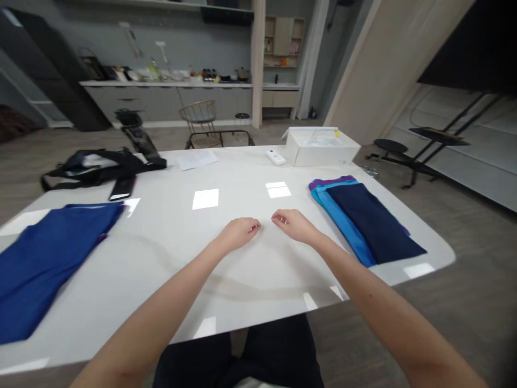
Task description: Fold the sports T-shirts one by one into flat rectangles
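My left hand (239, 233) rests over the middle of a white table (161, 258), its fingers curled in with nothing visible in them. Facing it a short way to the right, my right hand (295, 224) has its fingers curled the same way and also looks bare. To the right lies a stack of folded clothes: a dark navy garment (374, 221) on top, a bright blue garment (339, 213) under it and a purple garment (332, 182) at the bottom. At the left side, a royal blue garment (52, 258) is spread, its kind unclear. Neither hand touches any cloth.
At the far edge stand an open white box (323, 153), a small white device (276, 157) and paper sheets (196, 159). A black bag (95, 167) and a phone (123, 188) lie at the back left. Beyond are a wire chair (200, 114) and a kitchen counter (169, 84).
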`<state>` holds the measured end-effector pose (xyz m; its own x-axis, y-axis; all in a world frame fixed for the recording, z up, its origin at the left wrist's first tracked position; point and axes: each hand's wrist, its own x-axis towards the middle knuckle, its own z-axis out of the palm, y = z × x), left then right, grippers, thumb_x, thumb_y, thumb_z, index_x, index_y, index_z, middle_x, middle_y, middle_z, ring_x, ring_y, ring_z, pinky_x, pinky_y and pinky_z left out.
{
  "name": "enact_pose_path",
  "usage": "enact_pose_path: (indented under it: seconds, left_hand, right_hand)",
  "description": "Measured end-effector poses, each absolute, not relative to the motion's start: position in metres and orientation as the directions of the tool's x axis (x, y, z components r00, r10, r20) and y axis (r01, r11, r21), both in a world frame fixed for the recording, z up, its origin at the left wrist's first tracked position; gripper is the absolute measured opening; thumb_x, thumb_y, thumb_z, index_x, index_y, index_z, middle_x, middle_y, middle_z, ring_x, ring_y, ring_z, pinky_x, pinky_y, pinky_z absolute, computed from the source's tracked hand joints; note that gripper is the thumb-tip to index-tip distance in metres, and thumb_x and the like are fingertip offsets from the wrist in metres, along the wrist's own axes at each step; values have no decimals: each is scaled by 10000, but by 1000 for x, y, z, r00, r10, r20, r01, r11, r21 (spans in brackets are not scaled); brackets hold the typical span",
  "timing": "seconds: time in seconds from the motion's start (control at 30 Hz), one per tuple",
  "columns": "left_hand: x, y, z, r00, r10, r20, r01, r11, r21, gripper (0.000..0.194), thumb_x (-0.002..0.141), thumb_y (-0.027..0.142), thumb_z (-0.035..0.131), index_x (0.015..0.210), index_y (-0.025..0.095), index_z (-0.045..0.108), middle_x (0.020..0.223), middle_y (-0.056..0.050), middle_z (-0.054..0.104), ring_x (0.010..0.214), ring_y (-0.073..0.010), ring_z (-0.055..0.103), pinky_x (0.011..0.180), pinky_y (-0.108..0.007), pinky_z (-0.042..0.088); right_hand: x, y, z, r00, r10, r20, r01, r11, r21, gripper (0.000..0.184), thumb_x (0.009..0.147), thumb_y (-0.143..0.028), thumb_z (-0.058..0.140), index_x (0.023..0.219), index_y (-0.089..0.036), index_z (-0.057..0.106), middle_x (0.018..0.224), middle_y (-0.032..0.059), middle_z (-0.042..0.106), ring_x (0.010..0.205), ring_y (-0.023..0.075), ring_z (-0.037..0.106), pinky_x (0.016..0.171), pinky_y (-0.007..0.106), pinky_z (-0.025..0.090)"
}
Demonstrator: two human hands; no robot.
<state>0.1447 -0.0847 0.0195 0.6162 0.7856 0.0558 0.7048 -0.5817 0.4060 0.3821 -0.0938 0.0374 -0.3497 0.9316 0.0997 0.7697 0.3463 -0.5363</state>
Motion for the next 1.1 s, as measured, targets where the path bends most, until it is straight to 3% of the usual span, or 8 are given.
enact_pose_path:
  seconds: [0.37,0.47,0.57,0.7,0.83,0.97,1.1]
  left_hand:
    - [-155,-149,25,9,997,81,946,-35,322,298,969,259,470,1098,244,737,1088,-45,776,993,-225,713,832,-301,509]
    - [-223,-154,28,-207,971,118,952,172,254,276,952,258,483,1076,262,730,1084,-36,771,994,-243,712,792,-310,506]
    - [-275,-150,28,-326,934,148,936,297,189,240,955,291,494,1049,267,714,1089,-41,755,982,-252,705,769,-322,501]
    - [-320,-137,17,-347,914,211,938,340,69,238,973,356,515,1088,222,675,1117,-87,714,1039,-277,671,828,-364,496]
    - [-344,-129,-6,-336,928,163,941,338,17,254,1005,366,486,1114,191,635,1126,-120,687,1042,-292,644,815,-378,483]
    - [-345,-128,-20,-284,939,192,958,270,97,229,1038,285,409,1049,197,619,1052,-98,701,992,-265,646,808,-361,451]
    - [-323,-133,-16,-247,909,336,951,162,262,199,1023,286,439,957,219,615,952,-55,691,901,-221,639,778,-332,427]
  right_hand:
    - [40,-43,17,-766,637,84,443,618,-650,183,939,-262,593,977,-219,767,940,27,770,851,168,678,776,257,477]
    - [-44,-32,17,-749,662,33,506,604,-616,184,934,-277,607,1010,-228,766,1006,48,769,934,197,685,838,280,486]
    - [-112,-20,14,-636,771,-34,626,490,-607,222,951,-331,596,1058,-226,759,1085,90,758,1018,238,686,875,315,493]
    - [-172,-6,2,-507,853,-120,703,330,-630,316,945,-469,606,1033,-196,741,1114,142,741,1032,275,689,861,347,508]
    - [-200,-2,-14,-473,873,-121,737,317,-597,361,895,-548,654,963,-197,702,1036,146,726,963,283,680,814,367,507]
    - [-205,-9,-21,-521,849,89,630,453,-631,121,916,-317,618,1008,-246,651,993,69,685,912,235,634,810,341,482]
    - [-183,-21,-9,-624,703,342,343,639,-688,214,843,-94,485,929,-243,612,995,32,602,893,196,580,836,306,455]
